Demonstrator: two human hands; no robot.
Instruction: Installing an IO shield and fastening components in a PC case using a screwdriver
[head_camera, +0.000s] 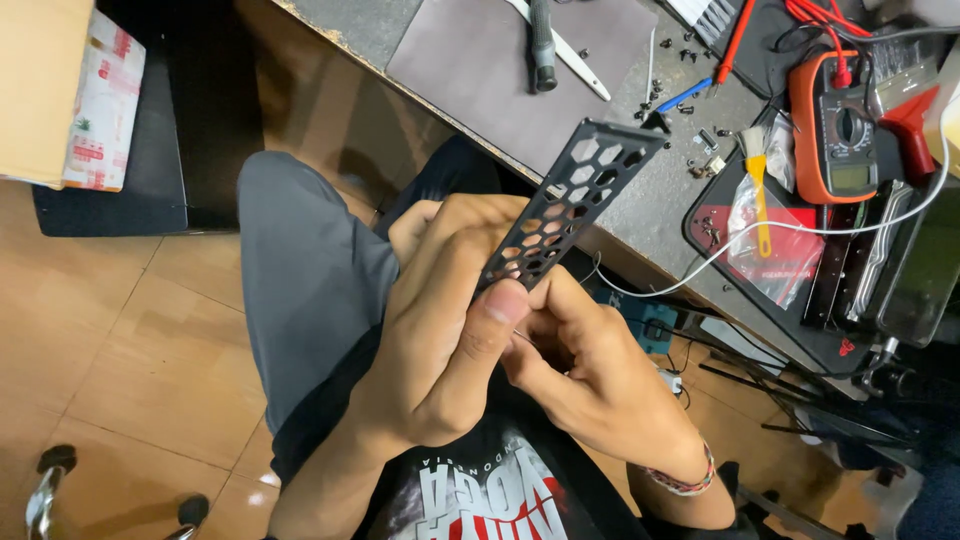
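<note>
Hands over lap: left hand (440, 330) pinches black honeycomb vent plate (575, 200) at its lower end, right hand (580, 365) grips beneath. Plate tilts up toward workbench (640, 215) edge, near multimeter (835, 130).

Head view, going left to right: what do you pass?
Cardboard box → left hand → black honeycomb panel → yellow brush → orange multimeter

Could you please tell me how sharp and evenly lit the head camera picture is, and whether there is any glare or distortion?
Head view: the black perforated plate and both hands, left hand and right hand, are sharp and softly lit; mild glare on the multimeter; wide-angle bending of the workbench edge; the corners are dimmer.
</note>
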